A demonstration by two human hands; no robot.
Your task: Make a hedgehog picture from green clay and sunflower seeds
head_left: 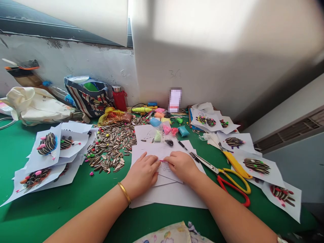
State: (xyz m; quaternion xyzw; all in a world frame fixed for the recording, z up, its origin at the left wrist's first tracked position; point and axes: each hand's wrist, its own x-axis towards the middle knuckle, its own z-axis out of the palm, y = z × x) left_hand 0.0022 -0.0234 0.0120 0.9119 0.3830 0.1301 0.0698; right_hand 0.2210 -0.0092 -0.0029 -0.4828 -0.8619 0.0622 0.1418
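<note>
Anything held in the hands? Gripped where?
Can't tell. The left hand and right hand rest on a paper sheet; a small pink strip sits between them.

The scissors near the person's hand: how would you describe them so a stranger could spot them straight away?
On the green table, find the stack of white paper under the person's hands. Just right of the right hand lie the scissors, steel blades pointing toward that hand. Their two finger loops, one yellow and one red, set them apart from the solid yellow handle beside them.
</note>
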